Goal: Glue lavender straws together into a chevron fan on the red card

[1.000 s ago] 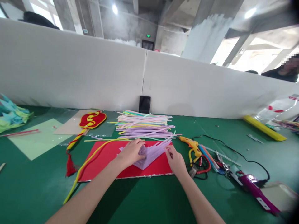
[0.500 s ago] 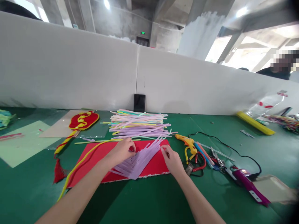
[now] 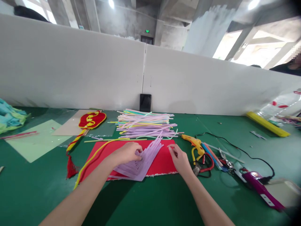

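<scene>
A V-shaped piece of purple pipe cleaners (image 3: 147, 161), laid side by side, rests on a red board (image 3: 100, 152). My left hand (image 3: 129, 153) lies over its left half, with thumb and fingers closed on the inner part of the strips; the fingertips are partly hidden. Off the right edge of the piece, my right hand (image 3: 180, 158) hovers over the board's right end. Its thumb and forefinger are bent and slightly apart, and I see nothing between them. Behind the board lies a pile of pastel pipe cleaners (image 3: 145, 125).
To the right are an orange glue gun (image 3: 192, 143), red-handled pliers (image 3: 209, 164), a purple corded tool (image 3: 262, 190) and a yellow bar (image 3: 268, 124). A red-and-yellow fan with a tassel (image 3: 92, 120) lies left. A black phone (image 3: 145, 103) leans on the white partition (image 3: 94, 69).
My right hand has drawn away from the purple piece's right edge, leaving a wider gap. My left hand stays on the piece. The whole view has shifted slightly.
</scene>
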`<state>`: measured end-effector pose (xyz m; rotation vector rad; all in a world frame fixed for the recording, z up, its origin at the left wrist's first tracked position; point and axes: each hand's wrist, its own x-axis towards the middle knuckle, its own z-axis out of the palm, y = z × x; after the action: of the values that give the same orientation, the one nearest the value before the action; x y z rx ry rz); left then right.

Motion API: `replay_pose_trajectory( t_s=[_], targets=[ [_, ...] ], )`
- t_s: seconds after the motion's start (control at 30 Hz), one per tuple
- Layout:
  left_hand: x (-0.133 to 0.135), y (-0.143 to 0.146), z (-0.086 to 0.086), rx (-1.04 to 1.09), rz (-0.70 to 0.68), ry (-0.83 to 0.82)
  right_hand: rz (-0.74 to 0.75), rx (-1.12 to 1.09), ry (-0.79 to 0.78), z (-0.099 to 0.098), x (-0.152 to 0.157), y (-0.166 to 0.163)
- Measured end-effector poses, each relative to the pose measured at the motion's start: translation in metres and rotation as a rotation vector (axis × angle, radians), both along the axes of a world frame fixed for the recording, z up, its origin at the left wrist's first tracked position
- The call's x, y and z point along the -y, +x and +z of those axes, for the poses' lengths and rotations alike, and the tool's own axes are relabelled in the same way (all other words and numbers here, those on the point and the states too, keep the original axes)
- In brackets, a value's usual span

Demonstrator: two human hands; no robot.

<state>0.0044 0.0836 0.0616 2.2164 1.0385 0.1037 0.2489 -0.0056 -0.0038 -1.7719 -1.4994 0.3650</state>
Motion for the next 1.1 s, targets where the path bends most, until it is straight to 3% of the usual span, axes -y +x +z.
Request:
replay_pose_trajectory(
  t_s=[0.23, 0.43, 0.63, 0.97, 1.1],
  targets=[
    [0.004, -0.011, 0.029, 0.198, -0.083, -0.107, -0.104, -0.103, 0.087, 0.004, -0.001, 0.001],
    [0.01, -0.01, 0.037, 0.372, 0.171, -0.144, -0.033, -0.146, 0.067, 0.001, -0.001, 0.0],
    [0.036, 0.009, 0.019, 0.983, 0.671, -0.687, 0.007, -0.147, 0.076, 0.003, -0.001, -0.003],
    [0.072, 0.01, -0.028, 1.208, 1.185, -0.567, 0.016, -0.15, 0.105, -0.002, -0.003, 0.0],
    [0.088, 0.013, -0.035, 1.248, 1.218, -0.588, 0.032, -0.13, 0.075, -0.005, -0.002, 0.001]
  ],
)
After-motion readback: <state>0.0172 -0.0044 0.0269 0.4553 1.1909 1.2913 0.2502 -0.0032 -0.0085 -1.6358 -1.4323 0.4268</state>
